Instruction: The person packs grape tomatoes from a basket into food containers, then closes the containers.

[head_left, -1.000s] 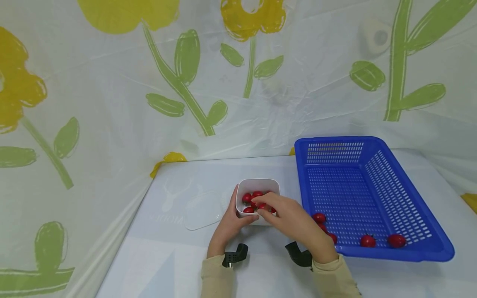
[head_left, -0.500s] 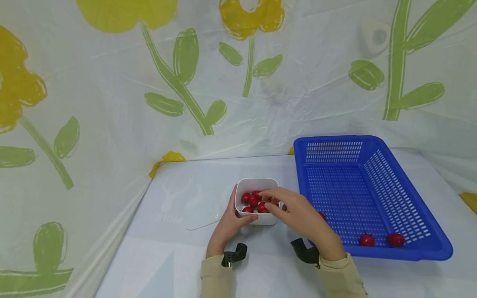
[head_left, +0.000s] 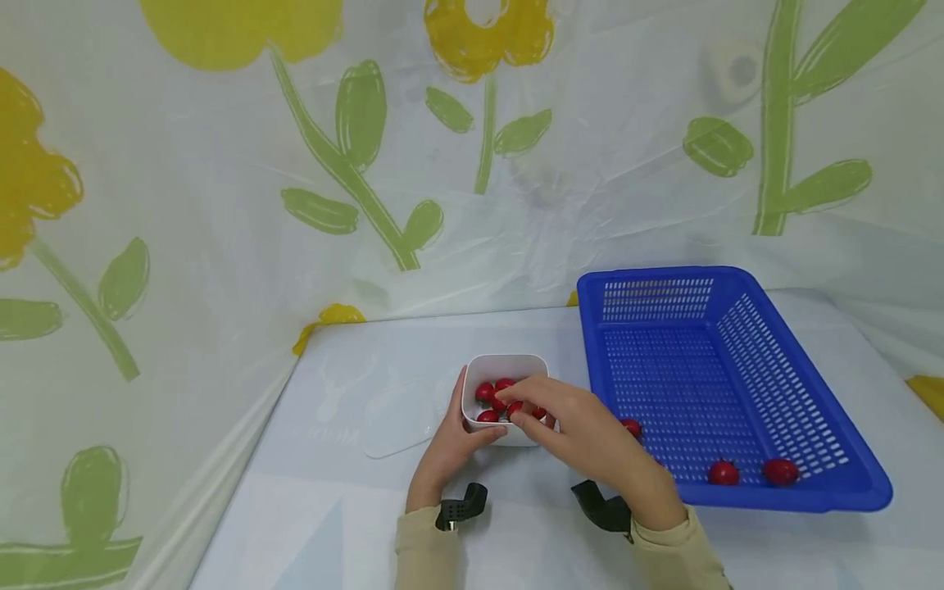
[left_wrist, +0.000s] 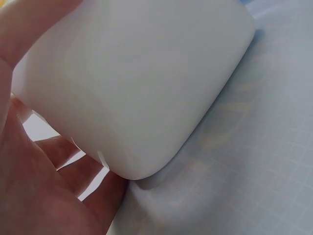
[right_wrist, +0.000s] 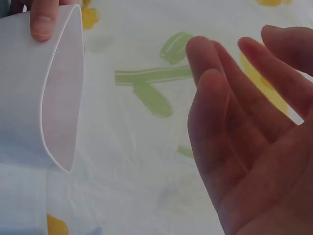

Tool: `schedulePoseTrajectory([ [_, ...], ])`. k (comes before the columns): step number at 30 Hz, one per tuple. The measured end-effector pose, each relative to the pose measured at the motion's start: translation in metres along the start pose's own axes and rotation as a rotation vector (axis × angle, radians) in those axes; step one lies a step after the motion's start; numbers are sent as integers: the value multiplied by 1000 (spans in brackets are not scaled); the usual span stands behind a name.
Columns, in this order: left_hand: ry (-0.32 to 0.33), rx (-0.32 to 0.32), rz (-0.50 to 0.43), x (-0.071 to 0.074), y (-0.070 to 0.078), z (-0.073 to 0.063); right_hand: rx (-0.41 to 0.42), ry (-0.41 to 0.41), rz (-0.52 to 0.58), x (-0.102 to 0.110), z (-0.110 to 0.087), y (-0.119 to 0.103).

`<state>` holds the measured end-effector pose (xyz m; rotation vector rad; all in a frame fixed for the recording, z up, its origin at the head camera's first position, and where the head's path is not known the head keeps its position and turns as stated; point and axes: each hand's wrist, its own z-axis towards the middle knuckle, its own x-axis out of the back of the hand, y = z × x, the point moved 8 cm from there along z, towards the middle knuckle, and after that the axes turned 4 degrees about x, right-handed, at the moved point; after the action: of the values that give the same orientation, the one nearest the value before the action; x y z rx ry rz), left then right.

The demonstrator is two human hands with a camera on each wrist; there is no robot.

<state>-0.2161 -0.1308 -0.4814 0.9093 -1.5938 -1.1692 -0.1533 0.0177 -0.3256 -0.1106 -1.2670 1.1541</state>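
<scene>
A white square box (head_left: 516, 436) with several cherry tomatoes (head_left: 484, 393) in it stands on the table. My left hand (head_left: 451, 447) grips its left side, thumb at the front; in the left wrist view the fingers (left_wrist: 63, 152) curve along the white wall. Above the box opening hovers my right hand (head_left: 578, 422), fingers loosely bent over the tomatoes. In the right wrist view this hand (right_wrist: 259, 127) is apart from the box (right_wrist: 29, 88) and nothing shows between thumb and fingers. The right hand hides part of the box's contents.
A blue perforated basket (head_left: 667, 385) stands to the right, with a few tomatoes (head_left: 723, 473) along its near side. A clear flat lid (head_left: 398, 422) lies left of the box on the white table (head_left: 369, 516). A flower-patterned sheet (head_left: 243, 205) hangs behind.
My right hand drew back rightward from the box, spreading its fingers, then came back over the tomatoes. My left hand keeps its grip on the box, and the view has shifted slightly.
</scene>
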Motion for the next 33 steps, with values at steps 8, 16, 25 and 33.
schedulePoseTrajectory([
  [8,-17,-4,-20,1,16,-8,0,-81,-124,17,-11,3],
  [16,-10,14,-6,1,21,-9,-101,-251,-265,32,-24,34],
  [25,28,2,32,2,1,1,-291,-439,-298,45,-43,74],
  [33,28,9,18,2,-1,0,-381,-500,-199,46,-57,102],
])
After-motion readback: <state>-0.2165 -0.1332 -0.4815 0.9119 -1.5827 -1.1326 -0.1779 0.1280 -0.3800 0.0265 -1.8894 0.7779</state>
